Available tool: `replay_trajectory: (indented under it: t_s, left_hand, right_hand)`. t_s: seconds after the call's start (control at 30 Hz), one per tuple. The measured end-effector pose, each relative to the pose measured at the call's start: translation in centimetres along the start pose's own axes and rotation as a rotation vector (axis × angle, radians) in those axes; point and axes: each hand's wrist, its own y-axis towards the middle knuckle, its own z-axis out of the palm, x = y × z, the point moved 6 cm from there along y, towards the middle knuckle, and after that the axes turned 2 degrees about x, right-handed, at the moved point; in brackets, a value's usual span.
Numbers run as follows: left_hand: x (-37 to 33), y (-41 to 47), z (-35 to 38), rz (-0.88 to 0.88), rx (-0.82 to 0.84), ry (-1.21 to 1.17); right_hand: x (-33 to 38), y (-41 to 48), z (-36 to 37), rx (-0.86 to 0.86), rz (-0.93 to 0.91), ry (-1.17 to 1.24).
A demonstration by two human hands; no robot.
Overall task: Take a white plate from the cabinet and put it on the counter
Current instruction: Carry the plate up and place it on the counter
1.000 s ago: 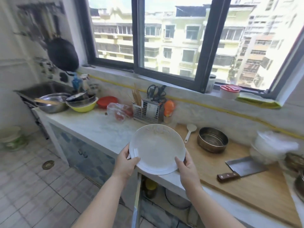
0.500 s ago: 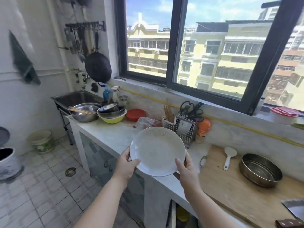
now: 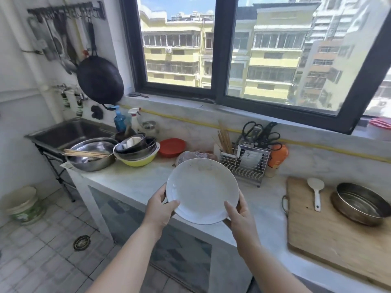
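Observation:
A round white plate [image 3: 202, 190] is held tilted toward me above the front edge of the pale marble counter [image 3: 135, 180]. My left hand [image 3: 158, 210] grips its lower left rim, thumb on the face. My right hand [image 3: 239, 216] grips the lower right rim the same way. The cabinet [image 3: 173, 248] below the counter has patterned glass doors; the open door is out of view.
Stacked bowls [image 3: 136, 150] and a steel basin [image 3: 91, 154] crowd the counter's left end by the sink [image 3: 67, 132]. A utensil rack [image 3: 245, 161] stands behind the plate. A wooden cutting board [image 3: 338, 237] with a metal pan [image 3: 359, 203] and white spoon [image 3: 316, 191] lies right.
The view has swung left, so the sink and hanging wok show and the cleaver has left the frame. Both hands keep the plate in the same hold.

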Motion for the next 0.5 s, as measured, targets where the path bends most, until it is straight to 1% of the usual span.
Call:
replay_trajectory:
  t_s: [0.2,0.5]
  left_hand:
    - [2.7,5.0,2.5,-0.070,0.080,0.008]
    - [6.6,14.9,8.4,-0.186,0.137,-0.003]
  right_hand:
    - [-2.2,3.7,-2.7,-0.105,0.052,0.011]
    - [-5.1,11.8,-7.8,-0.230,0.084,0.035]
